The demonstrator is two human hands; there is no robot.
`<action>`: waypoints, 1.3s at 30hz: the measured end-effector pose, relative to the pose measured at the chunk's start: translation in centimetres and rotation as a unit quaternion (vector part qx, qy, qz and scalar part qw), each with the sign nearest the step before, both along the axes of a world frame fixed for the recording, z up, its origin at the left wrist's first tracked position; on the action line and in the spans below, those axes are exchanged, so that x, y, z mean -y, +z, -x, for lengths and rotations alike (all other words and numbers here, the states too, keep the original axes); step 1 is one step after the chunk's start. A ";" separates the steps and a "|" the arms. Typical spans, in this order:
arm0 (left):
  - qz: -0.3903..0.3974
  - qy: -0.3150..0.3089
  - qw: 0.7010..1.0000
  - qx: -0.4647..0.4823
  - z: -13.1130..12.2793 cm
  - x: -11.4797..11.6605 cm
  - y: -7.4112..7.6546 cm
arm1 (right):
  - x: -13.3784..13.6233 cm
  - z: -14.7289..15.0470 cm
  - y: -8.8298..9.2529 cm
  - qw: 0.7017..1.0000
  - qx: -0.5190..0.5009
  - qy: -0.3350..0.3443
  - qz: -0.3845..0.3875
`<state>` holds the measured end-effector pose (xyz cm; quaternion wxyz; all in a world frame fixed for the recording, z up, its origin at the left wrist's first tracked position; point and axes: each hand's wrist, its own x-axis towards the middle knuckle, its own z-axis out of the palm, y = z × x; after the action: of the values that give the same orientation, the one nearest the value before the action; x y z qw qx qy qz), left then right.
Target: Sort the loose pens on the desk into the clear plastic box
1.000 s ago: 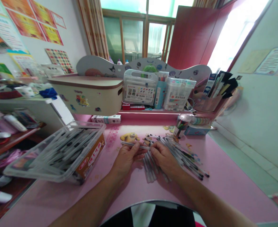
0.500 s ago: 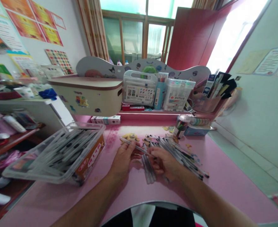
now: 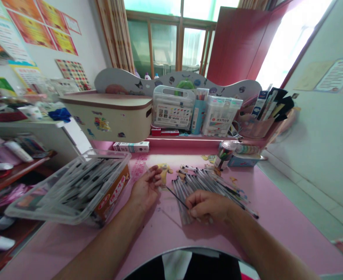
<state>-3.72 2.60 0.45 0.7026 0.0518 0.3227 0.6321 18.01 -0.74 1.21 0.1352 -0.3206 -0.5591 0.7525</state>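
Observation:
My left hand (image 3: 143, 187) is closed in a pinch on a clear pen barrel (image 3: 153, 173), held just above the pink desk (image 3: 165, 229). My right hand (image 3: 208, 207) is closed on a thin dark refill (image 3: 175, 196), which slants up and left toward the barrel. A pile of several clear pens with dark tips (image 3: 215, 184) lies under and behind my right hand. A short row of clear barrels (image 3: 180, 190) lies between my hands.
A clear plastic box of pens (image 3: 72, 186) sits tilted at the desk's left edge. Marker cases (image 3: 173, 107), a cream lidded bin (image 3: 109, 114) and a pen holder (image 3: 253, 124) line the raised back shelf. A small jar (image 3: 225, 153) stands behind the pile.
My hands held one pen together; now they have drawn apart, the right pulling back toward me with the thin refill, the left shifting left with the barrel.

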 end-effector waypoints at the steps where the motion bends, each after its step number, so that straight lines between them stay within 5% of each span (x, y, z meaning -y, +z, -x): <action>1: -0.003 -0.013 1.000 -0.011 -0.1 0.3 0.0 | 0.0 0.2 0.0 0.999 -0.023 -0.032 -0.004; 4: -0.041 -0.111 0.993 -0.030 -1.2 1.7 -0.2 | 0.1 1.0 -0.2 0.989 -0.061 -0.129 -0.020; 8: -0.091 -0.241 0.965 -0.047 -3.3 3.3 -0.7 | -0.1 2.1 -0.8 0.973 0.038 -0.191 -0.123; 11: -0.073 -0.225 0.966 -0.104 -4.2 3.6 -0.9 | -0.2 2.4 -1.1 0.961 0.072 -0.179 -0.199; 14: -0.027 -0.175 0.977 -0.115 -4.3 3.4 -0.7 | 0.0 2.4 -0.9 0.965 0.028 -0.180 -0.187; 17: 0.024 -0.193 0.979 -0.061 -3.9 3.2 -0.3 | 0.2 2.3 -0.2 0.953 -0.014 -0.240 -0.184; 23: 0.060 -0.239 0.969 0.001 -4.0 3.5 -0.4 | 0.6 2.5 -0.4 0.824 0.018 -0.359 -0.438; 33: 0.005 -0.235 0.971 0.038 -5.0 4.0 -1.0 | 0.7 3.0 -2.7 0.737 0.137 -0.216 -0.625; 39: 0.006 -0.233 0.972 0.037 -5.0 4.1 -0.6 | 0.8 2.7 -2.1 0.740 0.145 -0.154 -0.638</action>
<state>1.24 -1.48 -0.12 0.8422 0.0973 0.2794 0.4507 15.28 -1.52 -0.93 0.3397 -0.3464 -0.8643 0.1326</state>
